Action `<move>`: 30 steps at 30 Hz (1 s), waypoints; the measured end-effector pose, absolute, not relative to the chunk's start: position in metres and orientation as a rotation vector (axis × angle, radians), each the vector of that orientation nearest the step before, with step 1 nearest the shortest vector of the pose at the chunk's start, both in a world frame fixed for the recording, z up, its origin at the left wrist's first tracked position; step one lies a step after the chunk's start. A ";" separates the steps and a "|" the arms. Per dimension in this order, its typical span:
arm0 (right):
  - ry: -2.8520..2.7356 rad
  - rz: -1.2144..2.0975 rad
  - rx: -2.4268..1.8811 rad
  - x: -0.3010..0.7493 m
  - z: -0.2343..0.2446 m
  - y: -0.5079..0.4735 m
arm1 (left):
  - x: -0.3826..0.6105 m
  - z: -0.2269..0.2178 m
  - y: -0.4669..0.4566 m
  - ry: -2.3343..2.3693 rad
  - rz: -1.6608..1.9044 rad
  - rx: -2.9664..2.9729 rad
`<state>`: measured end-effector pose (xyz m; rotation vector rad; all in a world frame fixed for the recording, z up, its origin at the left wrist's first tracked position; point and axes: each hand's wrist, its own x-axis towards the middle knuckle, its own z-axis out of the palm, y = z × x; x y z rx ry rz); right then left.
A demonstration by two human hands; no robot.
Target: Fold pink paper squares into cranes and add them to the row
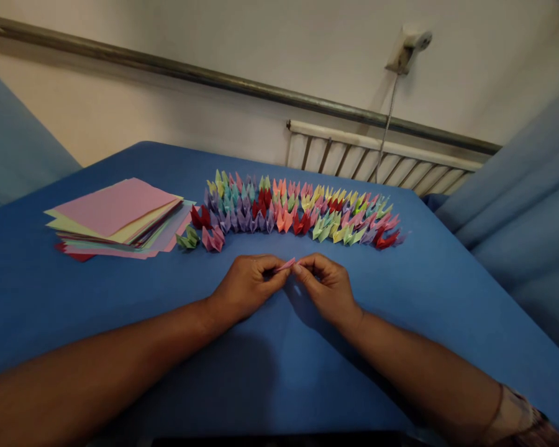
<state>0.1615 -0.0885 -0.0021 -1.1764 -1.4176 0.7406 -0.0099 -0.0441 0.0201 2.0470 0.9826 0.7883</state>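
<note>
One folded pink paper piece (pixel 286 266) lies between both hands' fingers, its long axis slanting rightward and away; the left hand (pixel 248 285), nearer, pinches it, while the right hand (pixel 330 289) has fingertips at its far tip, whether gripping I cannot tell.

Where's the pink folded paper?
Just below the head view's middle, the pink folded paper is between the left hand and right hand, in front of the origami figures.
</note>
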 end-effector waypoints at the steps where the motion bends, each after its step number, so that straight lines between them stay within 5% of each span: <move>1: -1.430 0.721 -1.178 0.161 -0.002 -0.088 | -0.010 0.021 -0.045 0.983 0.787 2.059; 30: -1.712 0.555 -1.021 0.170 0.001 -0.083 | -0.002 0.031 -0.049 0.866 0.668 0.991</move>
